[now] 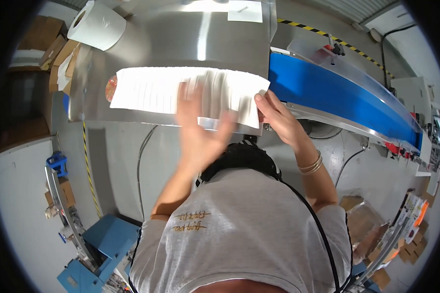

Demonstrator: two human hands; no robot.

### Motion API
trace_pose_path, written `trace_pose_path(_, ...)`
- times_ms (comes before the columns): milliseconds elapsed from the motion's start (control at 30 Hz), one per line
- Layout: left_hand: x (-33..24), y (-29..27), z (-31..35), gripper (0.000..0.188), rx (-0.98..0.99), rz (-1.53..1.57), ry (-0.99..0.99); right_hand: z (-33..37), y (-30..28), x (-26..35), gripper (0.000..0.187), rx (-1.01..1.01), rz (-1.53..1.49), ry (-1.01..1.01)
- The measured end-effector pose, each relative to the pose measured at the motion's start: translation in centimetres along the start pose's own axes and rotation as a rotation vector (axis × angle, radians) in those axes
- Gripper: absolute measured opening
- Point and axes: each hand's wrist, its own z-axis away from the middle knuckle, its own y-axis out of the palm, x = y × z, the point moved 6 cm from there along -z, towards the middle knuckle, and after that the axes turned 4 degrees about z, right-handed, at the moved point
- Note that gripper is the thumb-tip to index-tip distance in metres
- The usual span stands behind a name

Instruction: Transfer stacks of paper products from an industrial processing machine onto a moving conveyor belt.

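A long white strip with many crosswise folds or overlapping layers (149,90) lies along the front of the metal table; whether it is one sheet or a row of thin pieces I cannot tell. From its left end peeks a rounded, red-orange speckled thing (111,89), mostly covered. My left hand (200,127), blurred by motion, is over the strip's middle with thumb and fingers apart. At the strip's right end, my right hand (281,117) has its thumb on the near face and grips the edge; some fingers are hidden.
A stainless steel table (161,44) carries a large white paper roll (97,27) at the far left and a white sheet (245,11) at the back. A blue conveyor belt (337,88) with a clear side guard runs off rightward. Cardboard boxes (44,36) stand left.
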Motion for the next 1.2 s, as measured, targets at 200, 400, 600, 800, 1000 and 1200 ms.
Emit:
trace_pose_path(200,-2.9,8.6,0.4,0.063,0.051,-0.278,0.025,-1.3,-2.9,-1.5,0.047,0.009,-0.106,0.146)
trace_pose_path(400,-3.0,8.9,0.7,0.04,-0.015,-0.323,0.082,-2.8,-6.1,-0.1,0.047,-0.128,0.443,-0.246)
trace_pose_path(600,-2.9,8.8,1.0,0.036,-0.009,-0.328,0.068,-2.9,-6.5,2.2,0.045,-0.002,0.564,-0.365)
trace_pose_path(800,-2.9,8.7,0.9,0.034,0.057,-0.338,0.094,-4.0,-5.7,3.0,0.039,0.231,0.629,-0.434)
trace_pose_path(1000,-2.5,7.9,1.1,0.048,-0.019,-0.405,-0.002,-3.6,-7.8,1.8,0.022,0.098,0.732,-0.562)
trace_pose_path(1200,-1.7,8.0,1.3,0.041,-0.037,-0.333,0.03,-2.9,-24.9,-4.6,0.041,-0.609,0.457,-0.163)
